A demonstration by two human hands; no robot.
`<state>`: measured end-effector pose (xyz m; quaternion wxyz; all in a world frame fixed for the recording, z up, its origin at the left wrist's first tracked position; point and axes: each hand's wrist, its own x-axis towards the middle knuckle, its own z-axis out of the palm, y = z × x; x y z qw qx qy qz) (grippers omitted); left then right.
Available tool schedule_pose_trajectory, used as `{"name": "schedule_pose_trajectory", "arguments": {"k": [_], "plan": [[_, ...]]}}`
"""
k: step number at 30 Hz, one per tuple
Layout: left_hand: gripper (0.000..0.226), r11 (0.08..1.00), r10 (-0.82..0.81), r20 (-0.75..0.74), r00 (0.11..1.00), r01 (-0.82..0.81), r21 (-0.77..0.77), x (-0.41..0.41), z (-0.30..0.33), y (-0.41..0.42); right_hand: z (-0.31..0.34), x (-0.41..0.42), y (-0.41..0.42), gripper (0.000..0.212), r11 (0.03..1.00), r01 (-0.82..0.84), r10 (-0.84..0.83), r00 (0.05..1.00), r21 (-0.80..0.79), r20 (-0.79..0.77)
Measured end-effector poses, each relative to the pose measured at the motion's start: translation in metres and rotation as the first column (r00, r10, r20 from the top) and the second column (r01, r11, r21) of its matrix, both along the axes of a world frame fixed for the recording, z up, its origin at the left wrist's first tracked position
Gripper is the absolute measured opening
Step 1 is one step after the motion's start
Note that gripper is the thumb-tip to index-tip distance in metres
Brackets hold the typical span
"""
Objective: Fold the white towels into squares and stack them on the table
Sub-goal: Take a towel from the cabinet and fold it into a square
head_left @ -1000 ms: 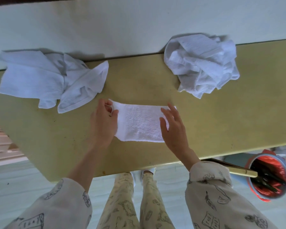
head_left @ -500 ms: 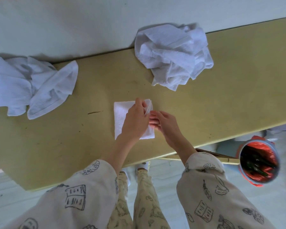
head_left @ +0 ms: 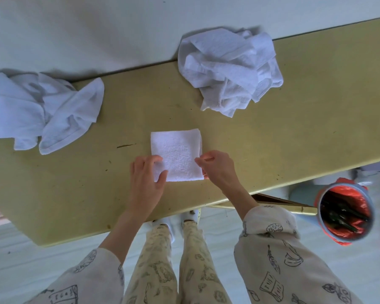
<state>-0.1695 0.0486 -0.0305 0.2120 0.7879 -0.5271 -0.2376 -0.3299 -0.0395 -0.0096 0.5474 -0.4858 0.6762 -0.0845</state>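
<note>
Now nubby terry square (head_left: 176, 155) between hands.

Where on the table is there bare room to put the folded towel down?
Bare tabletop lies right of the folded towel, below the crumpled towel, and also near the front-left corner. The far left is crowded by the loose towel.

Single head cam, looking steeply down, close over table (head_left: 294, 128) edge.

No readable text anywhere; the sleeves (head_left: 279, 260) carry drawn book doodles, perhaps with scribbled lines.
</note>
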Motion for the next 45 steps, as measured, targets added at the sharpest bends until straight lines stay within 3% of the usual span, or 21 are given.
{"name": "schedule_pose_trajectory", "arguments": {"k": [5,9,19,21,23,25,26,28,31,40,43,45], "plan": [[0.038,0.993,-0.103,-0.08,0.991,0.099,-0.06,0.006,-0.009,0.022,-0.002,0.001,0.005,0.026,0.998,-0.043,0.046,0.996,0.034,-0.072],[0.036,0.983,-0.134,-0.011,0.991,0.131,-0.129,0.008,-0.014,0.02,-0.003,0.002,0.006,0.026,0.999,-0.017,0.021,0.996,0.048,-0.088],[0.014,0.973,-0.2,0.11,0.973,0.211,-0.09,0.018,-0.012,0.023,-0.007,0.007,0.011,0.023,0.999,-0.032,0.034,0.988,0.012,-0.149],[0.025,0.973,-0.2,0.2,0.959,0.218,-0.07,0.018,-0.005,0.023,-0.005,0.008,0.014,0.023,0.993,-0.06,0.035,0.976,-0.106,-0.215],[0.037,0.967,-0.223,0.269,0.937,0.247,-0.061,0.019,-0.001,0.018,-0.003,0.01,0.019,0.02,0.857,-0.26,0.084,0.923,-0.444,-0.376],[0.042,0.947,-0.29,0.318,0.903,0.319,-0.042,0.019,-0.003,0.004,-0.01,0.015,0.024,0.024,0.59,-0.481,0.143,0.853,-0.649,-0.501],[0.044,0.933,-0.33,0.338,0.881,0.359,-0.023,0.018,-0.007,-0.004,-0.017,0.018,0.025,0.03,0.505,-0.567,0.202,0.81,-0.651,-0.55],[0.046,0.902,-0.411,0.38,0.829,0.429,0.041,0.017,-0.018,-0.021,-0.034,0.023,0.022,0.042,0.448,-0.688,0.288,0.715,-0.571,-0.637],[0.052,0.884,-0.459,0.421,0.783,0.448,0.133,0.02,-0.033,-0.031,-0.055,0.021,0.015,0.051,0.466,-0.743,0.34,0.652,-0.481,-0.677],[0.059,0.864,-0.504,0.386,0.773,0.455,0.217,0.026,-0.038,-0.033,-0.06,0.018,0.013,0.057,0.495,-0.772,0.389,0.607,-0.398,-0.693],[0.06,0.892,-0.451,0.29,0.844,0.43,0.137,0.026,-0.029,-0.026,-0.048,0.017,0.017,0.057,0.557,-0.664,0.393,0.74,-0.499,-0.547],[0.056,0.972,-0.235,0.126,0.964,0.229,0.062,0.026,-0.016,-0.022,-0.032,0.019,0.022,0.054,0.724,-0.397,0.249,0.913,-0.564,-0.323]]}}
